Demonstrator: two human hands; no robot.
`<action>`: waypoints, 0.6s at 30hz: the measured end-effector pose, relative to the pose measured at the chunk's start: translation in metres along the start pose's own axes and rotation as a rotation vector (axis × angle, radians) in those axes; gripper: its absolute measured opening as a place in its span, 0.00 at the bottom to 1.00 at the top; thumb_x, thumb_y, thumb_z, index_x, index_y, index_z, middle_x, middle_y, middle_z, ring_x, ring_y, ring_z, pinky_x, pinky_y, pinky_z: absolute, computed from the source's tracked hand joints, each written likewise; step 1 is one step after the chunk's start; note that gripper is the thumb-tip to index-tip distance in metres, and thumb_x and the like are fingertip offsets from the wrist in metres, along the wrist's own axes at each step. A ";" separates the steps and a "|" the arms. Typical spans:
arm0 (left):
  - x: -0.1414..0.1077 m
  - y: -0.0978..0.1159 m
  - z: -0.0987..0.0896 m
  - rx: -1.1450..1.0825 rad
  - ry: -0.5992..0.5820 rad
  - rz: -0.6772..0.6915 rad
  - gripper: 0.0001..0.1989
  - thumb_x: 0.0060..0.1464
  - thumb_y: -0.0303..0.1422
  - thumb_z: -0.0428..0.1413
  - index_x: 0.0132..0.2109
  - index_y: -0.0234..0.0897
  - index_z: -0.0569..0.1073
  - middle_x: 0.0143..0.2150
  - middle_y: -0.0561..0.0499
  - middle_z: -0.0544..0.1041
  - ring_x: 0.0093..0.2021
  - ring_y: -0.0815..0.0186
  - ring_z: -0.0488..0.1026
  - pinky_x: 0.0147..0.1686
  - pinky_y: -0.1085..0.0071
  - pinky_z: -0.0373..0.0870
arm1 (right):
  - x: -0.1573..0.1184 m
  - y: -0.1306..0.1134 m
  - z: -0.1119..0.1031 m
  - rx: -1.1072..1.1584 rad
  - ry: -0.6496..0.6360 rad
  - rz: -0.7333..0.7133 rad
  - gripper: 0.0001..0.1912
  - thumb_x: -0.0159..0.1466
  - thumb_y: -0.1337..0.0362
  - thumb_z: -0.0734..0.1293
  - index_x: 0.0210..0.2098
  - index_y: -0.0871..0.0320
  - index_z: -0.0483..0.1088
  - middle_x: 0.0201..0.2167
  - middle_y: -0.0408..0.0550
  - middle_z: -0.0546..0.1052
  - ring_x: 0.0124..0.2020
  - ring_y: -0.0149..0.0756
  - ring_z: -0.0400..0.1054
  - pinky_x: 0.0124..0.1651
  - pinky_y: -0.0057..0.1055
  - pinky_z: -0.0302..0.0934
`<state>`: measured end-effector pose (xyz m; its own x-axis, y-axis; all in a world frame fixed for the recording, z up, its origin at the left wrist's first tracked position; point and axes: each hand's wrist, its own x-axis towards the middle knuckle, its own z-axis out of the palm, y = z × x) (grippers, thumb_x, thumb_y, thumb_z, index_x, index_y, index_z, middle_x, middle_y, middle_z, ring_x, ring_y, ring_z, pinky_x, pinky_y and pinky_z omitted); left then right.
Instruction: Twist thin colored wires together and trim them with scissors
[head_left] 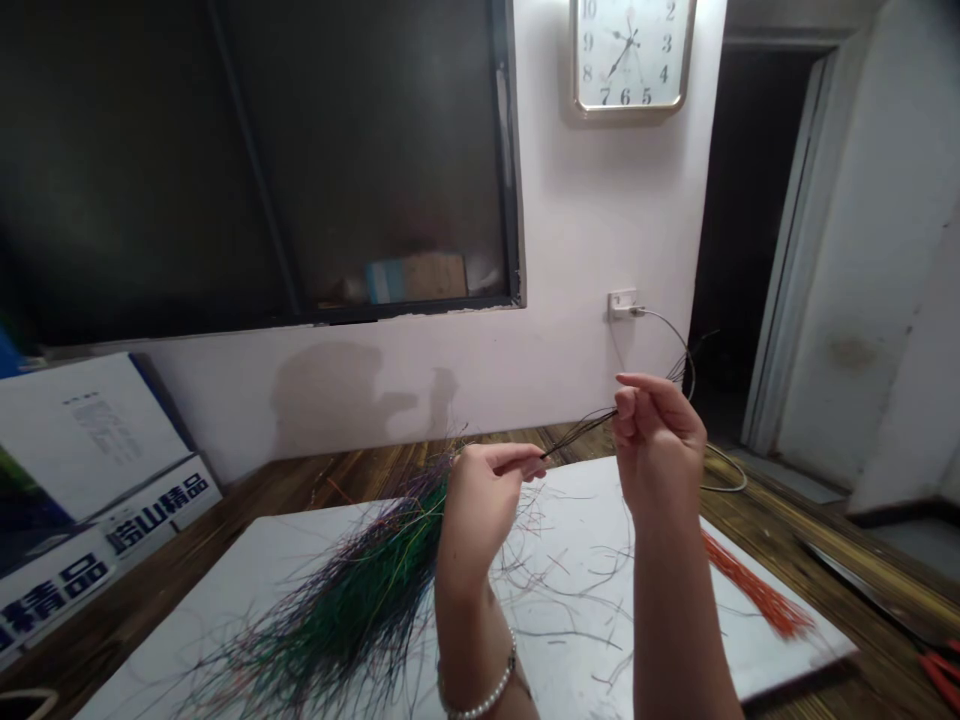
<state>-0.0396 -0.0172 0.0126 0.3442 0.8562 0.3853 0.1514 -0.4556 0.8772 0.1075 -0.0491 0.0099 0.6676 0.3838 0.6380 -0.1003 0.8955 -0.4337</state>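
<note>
My left hand (484,515) is raised above the white board, its fingers curled around a thick bundle of thin multicoloured wires (352,600), mostly green and purple, which fans down to the left. A few thin dark wires (581,432) run across from that hand to my right hand (658,445). My right hand pinches their ends between fingers and thumb, and the tips stick out beyond it. A pearl bracelet (480,690) circles my left wrist.
Loose wire strands lie on the white board (577,570), with an orange wire bunch (757,595) at its right. The board rests on a wooden table (847,530). Red-handled tool (939,670) lies at the right edge. Printed boards (90,450) lean at left; a cable (694,375) runs from the wall socket.
</note>
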 end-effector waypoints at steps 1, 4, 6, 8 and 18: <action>0.002 -0.002 0.002 0.026 0.031 -0.003 0.10 0.49 0.24 0.53 0.34 0.36 0.79 0.32 0.47 0.81 0.35 0.63 0.78 0.37 0.68 0.73 | -0.001 -0.001 0.001 0.012 -0.025 0.006 0.07 0.57 0.71 0.65 0.30 0.56 0.75 0.18 0.39 0.60 0.20 0.24 0.49 0.22 0.25 0.40; 0.007 -0.007 0.007 0.125 0.076 -0.010 0.09 0.50 0.27 0.54 0.35 0.38 0.79 0.35 0.47 0.81 0.38 0.61 0.78 0.39 0.66 0.72 | -0.003 -0.002 0.003 0.008 -0.105 0.009 0.08 0.59 0.70 0.64 0.31 0.55 0.76 0.17 0.39 0.58 0.20 0.24 0.49 0.22 0.25 0.40; 0.009 -0.009 0.009 0.176 0.041 -0.010 0.09 0.50 0.28 0.54 0.35 0.38 0.79 0.36 0.46 0.81 0.40 0.59 0.77 0.40 0.64 0.72 | -0.003 0.000 0.003 -0.057 -0.137 -0.027 0.09 0.60 0.69 0.63 0.31 0.56 0.76 0.17 0.39 0.59 0.20 0.24 0.49 0.22 0.26 0.40; 0.008 -0.007 0.007 0.224 -0.023 -0.005 0.08 0.50 0.29 0.56 0.34 0.37 0.80 0.37 0.45 0.81 0.41 0.58 0.77 0.43 0.63 0.71 | -0.003 0.003 0.002 -0.160 -0.147 -0.081 0.10 0.61 0.70 0.62 0.32 0.56 0.76 0.18 0.39 0.60 0.20 0.24 0.51 0.22 0.26 0.41; -0.024 0.028 -0.004 0.280 -0.075 0.146 0.27 0.56 0.35 0.54 0.62 0.36 0.62 0.63 0.43 0.63 0.63 0.57 0.57 0.62 0.57 0.53 | -0.004 0.005 0.007 -0.197 -0.312 -0.037 0.12 0.63 0.71 0.60 0.32 0.56 0.76 0.18 0.39 0.60 0.22 0.24 0.51 0.24 0.26 0.44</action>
<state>-0.0475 -0.0494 0.0296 0.4467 0.7616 0.4695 0.3413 -0.6302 0.6974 0.0986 -0.0443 0.0094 0.4084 0.4296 0.8054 0.0837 0.8610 -0.5017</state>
